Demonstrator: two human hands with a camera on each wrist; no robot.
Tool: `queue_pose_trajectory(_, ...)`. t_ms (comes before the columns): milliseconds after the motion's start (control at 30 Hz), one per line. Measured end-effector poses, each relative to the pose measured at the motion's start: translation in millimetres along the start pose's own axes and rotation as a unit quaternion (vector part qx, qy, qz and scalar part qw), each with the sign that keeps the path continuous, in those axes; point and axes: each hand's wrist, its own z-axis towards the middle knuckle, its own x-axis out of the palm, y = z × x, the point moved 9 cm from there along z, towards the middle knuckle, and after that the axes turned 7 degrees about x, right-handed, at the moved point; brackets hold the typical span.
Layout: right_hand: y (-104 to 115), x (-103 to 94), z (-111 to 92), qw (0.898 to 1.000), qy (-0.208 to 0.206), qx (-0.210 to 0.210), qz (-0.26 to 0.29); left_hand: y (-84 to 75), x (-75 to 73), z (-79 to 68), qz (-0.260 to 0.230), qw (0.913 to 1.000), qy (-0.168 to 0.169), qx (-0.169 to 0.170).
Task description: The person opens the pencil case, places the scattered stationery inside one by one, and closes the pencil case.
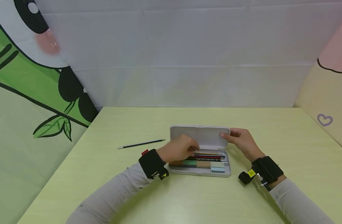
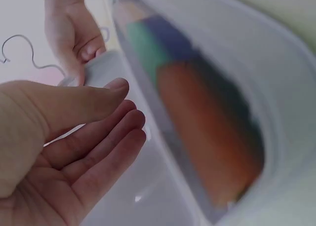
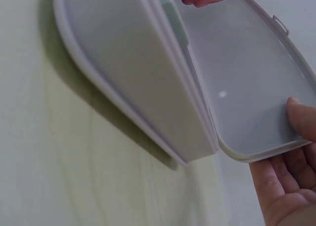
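Note:
A white pencil case (image 1: 200, 175) lies on the table with its hinged lid (image 1: 200, 137) raised. My right hand (image 1: 243, 143) pinches the lid's right edge, thumb on the inner face and fingers behind, as the right wrist view shows. Over the left part of the case is my left hand (image 1: 178, 148), its fingers gently bent; the left wrist view shows nothing between thumb and fingers (image 2: 131, 118). Beside it in the case lie several pencils (image 1: 210, 156). In front of them are a brown and green block-like item (image 1: 189, 163) and a pale blue eraser (image 1: 217, 170).
A dark pencil (image 1: 141, 144) with a white end lies on the table, left of the case. The pale wooden table (image 1: 131, 124) ends at a white backdrop (image 1: 187, 62). Printed side panels stand left and right.

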Motion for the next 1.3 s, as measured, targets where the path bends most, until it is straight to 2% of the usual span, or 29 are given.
queue_pose_trajectory(133,-1.5,3.8,-5.8,1.000,-0.006,0.002,0.004,2.9,-13.2,-16.0,0.007,0.9998,-0.017,0.003)
queue_pose_trajectory(433,-2.2,8.7,-14.1,1.000,-0.011,0.001,0.005,19.5,-35.1,-53.4,-0.001,0.9987,-0.044,-0.026)
queue_pose_trajectory(700,-0.9,9.5,-15.6,1.000,-0.005,0.004,0.004,46.0,-50.7,-81.1,-0.001,0.9957,-0.063,-0.068)
queue_pose_trajectory(800,-0.3,8.7,-16.0,1.000,-0.007,0.007,0.002,61.4,-56.7,-92.8,0.003,0.9931,-0.070,-0.094)
queue_pose_trajectory(1067,-0.2,7.9,-16.2,1.000,-0.010,0.008,-0.003,109.3,-55.5,-129.1,0.025,0.9834,-0.058,-0.170)
queue_pose_trajectory(1300,-1.9,8.1,-15.9,1.000,-0.011,0.005,-0.004,132.3,-51.0,-143.8,0.049,0.9769,-0.052,-0.202)
